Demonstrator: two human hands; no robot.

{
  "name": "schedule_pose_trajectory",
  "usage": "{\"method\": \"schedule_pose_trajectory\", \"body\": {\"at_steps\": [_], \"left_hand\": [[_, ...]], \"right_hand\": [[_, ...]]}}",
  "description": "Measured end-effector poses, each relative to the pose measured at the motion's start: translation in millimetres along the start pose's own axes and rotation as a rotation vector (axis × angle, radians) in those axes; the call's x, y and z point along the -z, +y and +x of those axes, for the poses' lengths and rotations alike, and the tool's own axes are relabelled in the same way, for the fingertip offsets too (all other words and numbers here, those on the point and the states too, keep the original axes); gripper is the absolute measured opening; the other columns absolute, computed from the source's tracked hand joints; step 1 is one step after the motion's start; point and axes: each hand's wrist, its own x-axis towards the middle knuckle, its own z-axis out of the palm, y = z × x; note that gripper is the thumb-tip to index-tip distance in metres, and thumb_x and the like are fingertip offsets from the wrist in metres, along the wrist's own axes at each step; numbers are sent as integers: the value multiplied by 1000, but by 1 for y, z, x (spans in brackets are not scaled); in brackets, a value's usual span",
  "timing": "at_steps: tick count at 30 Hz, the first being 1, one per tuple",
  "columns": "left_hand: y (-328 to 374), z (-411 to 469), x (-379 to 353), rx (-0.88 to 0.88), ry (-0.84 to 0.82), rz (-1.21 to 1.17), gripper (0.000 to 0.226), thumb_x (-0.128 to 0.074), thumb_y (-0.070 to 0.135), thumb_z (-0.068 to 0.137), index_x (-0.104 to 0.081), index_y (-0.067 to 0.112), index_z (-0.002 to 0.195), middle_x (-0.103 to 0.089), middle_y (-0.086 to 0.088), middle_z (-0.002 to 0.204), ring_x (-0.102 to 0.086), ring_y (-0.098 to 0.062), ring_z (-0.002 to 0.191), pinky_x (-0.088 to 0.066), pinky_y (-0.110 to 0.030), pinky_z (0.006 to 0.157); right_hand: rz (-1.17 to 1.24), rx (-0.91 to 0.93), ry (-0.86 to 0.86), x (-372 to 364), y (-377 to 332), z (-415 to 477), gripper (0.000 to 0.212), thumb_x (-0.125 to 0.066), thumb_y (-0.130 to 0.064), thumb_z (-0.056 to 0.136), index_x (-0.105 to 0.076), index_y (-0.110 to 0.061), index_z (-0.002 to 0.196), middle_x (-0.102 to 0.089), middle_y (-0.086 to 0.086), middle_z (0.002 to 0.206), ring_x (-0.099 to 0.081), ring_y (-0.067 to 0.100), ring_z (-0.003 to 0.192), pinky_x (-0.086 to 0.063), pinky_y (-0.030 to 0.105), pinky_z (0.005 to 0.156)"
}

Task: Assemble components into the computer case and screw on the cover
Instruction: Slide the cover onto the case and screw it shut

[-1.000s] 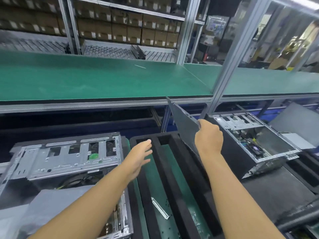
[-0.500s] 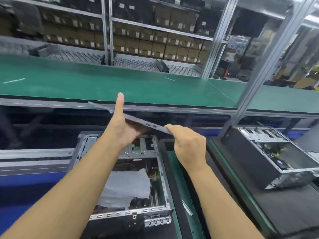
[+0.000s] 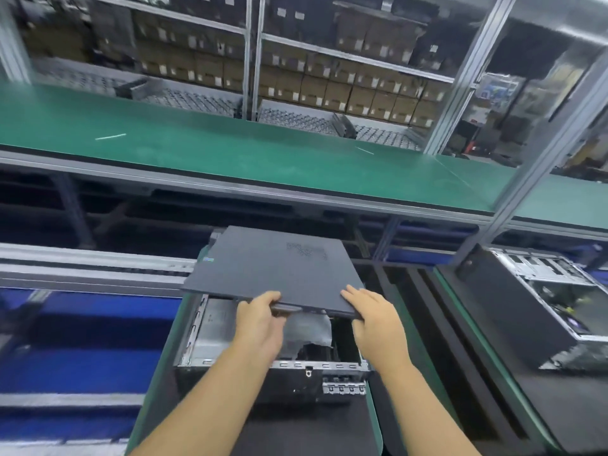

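At six o'clock, left hand (image 3: pixel 260 320) grips and right hand (image 3: pixel 375 319) presses flat dark-grey metal cover (image 3: pixel 273 268) over open steel case (image 3: pixel 227 334); next it likely needs aligning, sliding shut.

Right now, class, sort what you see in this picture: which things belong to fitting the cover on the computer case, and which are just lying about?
In the job: cover; case under it; left hand gripping the cover's near edge; right hand on it.

Lying about: second case at right; green shelf; cardboard boxes.
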Motion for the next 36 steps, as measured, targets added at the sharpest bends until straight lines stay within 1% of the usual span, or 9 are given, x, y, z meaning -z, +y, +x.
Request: {"method": "schedule_pose_trajectory", "body": {"at_steps": [3,5,6,10,15,19,26,30,36], "left_hand": [[-21,-6,21,81,38,9,41,-54,-10,90,-48,-7,130,-61,-19,110,-65,-31,95,-55,-42,82],[-31,-9,37,116,62,19,31,-54,-8,90,-53,-5,120,-61,-19,112,-63,-31,102,-49,-42,99],[-34,-10,44,121,72,18,23,-53,-8,90,-53,-3,112,-60,-19,109,-63,-31,99,-48,-41,100],[-46,-15,61,121,115,103,18,-56,-2,90,-52,-2,108,-60,-16,103,-62,-28,94,-42,-46,109],[-50,-25,71,201,61,200,8,-59,1,90,-57,-2,97,-70,-24,103,-73,-37,87,-58,-42,74],[-47,-26,79,224,52,301,20,-64,8,89,-60,-1,106,-69,-26,106,-74,-38,82,-61,-39,64],[-43,-28,89,333,13,326,23,-54,15,97,-55,4,117,-70,-28,102,-74,-38,82,-59,-38,57],[-42,-26,93,328,2,369,23,-52,17,99,-55,2,117,-72,-27,100,-74,-36,82,-59,-36,58],[-38,-23,99,329,-43,386,26,-52,18,101,-52,-2,119,-73,-26,95,-74,-35,84,-59,-35,56]], "right_hand": [[3,-124,-199,-9,7,-20,70,-54,10,84,-55,-19,147,-46,-4,156,-37,21,149,-26,30,123],[78,-173,-324,-10,11,-31,77,-48,10,85,-46,-24,153,-31,-14,162,-21,12,154,-16,18,122],[110,-173,-385,-10,14,-35,80,-47,11,84,-43,-25,155,-27,-17,163,-16,10,155,-12,15,120],[148,-178,-477,-9,20,-42,84,-43,14,83,-38,-26,157,-21,-19,163,-10,6,155,-9,15,121],[176,-236,-454,-12,18,-48,84,-40,16,82,-41,-25,155,-24,-15,165,-11,6,155,-12,16,120],[219,-280,-441,-10,14,-51,73,-42,11,87,-47,-24,151,-30,-15,161,-15,5,153,-15,17,119],[247,-284,-326,-17,9,-57,42,-59,-20,100,-58,-20,141,-48,-17,147,-32,6,143,-23,15,112],[218,-282,-295,-28,3,-66,47,-66,-32,99,-57,-16,142,-46,-11,151,-31,11,146,-21,22,118],[187,-320,-244,-43,-5,-76,48,-58,-34,103,-50,-19,148,-40,-9,159,-24,11,153,-16,25,121]]}}
